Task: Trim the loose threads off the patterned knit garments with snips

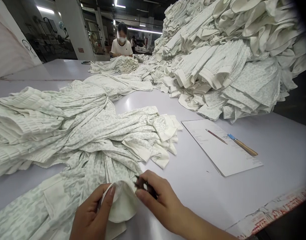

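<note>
— Workshop surface [280, 156], white and wide; how far had the trimming got?

— Hard to judge. One cuff [123, 203] lay at six o'clock, pinched in the left hand [91, 216]; the right hand [159, 201] was clamped on a dark snipper [143, 183] touching its edge.

— What was left?

— A bundle [68, 130] at nine o'clock, a heap [230, 56] at one o'clock.

— Containers?

— None; only a sheet [230, 160] with pen [216, 136] and knife [243, 145] at three o'clock.
</note>
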The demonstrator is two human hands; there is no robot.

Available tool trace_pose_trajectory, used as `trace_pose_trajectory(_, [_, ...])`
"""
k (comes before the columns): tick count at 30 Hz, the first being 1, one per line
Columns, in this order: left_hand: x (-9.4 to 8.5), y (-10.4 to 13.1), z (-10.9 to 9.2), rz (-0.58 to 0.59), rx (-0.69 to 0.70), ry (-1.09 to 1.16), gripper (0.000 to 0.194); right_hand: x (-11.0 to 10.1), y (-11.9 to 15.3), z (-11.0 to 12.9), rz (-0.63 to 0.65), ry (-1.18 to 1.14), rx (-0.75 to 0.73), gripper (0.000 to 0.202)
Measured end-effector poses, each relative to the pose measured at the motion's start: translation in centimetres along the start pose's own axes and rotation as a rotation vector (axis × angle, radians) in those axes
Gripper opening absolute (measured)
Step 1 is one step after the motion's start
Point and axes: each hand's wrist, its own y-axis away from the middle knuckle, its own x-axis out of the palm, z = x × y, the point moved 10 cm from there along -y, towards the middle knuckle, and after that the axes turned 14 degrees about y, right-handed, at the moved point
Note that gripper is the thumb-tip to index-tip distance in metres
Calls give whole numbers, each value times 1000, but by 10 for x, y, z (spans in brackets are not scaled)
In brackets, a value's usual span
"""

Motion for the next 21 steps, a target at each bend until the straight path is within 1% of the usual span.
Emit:
trace_pose_trajectory(2, [4, -2, 3, 49, -22, 42, 28, 8, 2, 16, 55, 146, -124, 16])
trace_pose_trajectory(3, [4, -2, 4, 66, -28, 47, 26, 12, 2, 20, 54, 236, -162, 18])
trace_pose_trajectory(6, [6, -3, 3, 98, 0, 15, 24, 16, -2, 23, -36, 505, -195, 21])
trace_pose_trajectory(8, [10, -1, 0, 131, 31, 11, 24, 19, -5, 21, -53, 585, -192, 22])
trace_pose_trajectory(11, [13, 0, 0, 150, 23, 47, 25, 21, -7, 17, -40, 584, -170, 22])
trace_pose_trajectory(13, [11, -1, 3, 120, -14, 98, 25, 20, -8, 13, -17, 518, -140, 22])
trace_pose_trajectory(15, [9, -3, 9, 115, -61, 160, 25, 19, -8, 10, 7, 432, -109, 21])
trace_pose_trajectory(18, [11, -6, 15, 154, -115, 250, 24, 20, -10, 8, 31, 350, -92, 19])
trace_pose_trajectory(21, [14, -7, 17, 183, -134, 311, 22, 22, -12, 7, 46, 336, -86, 17])
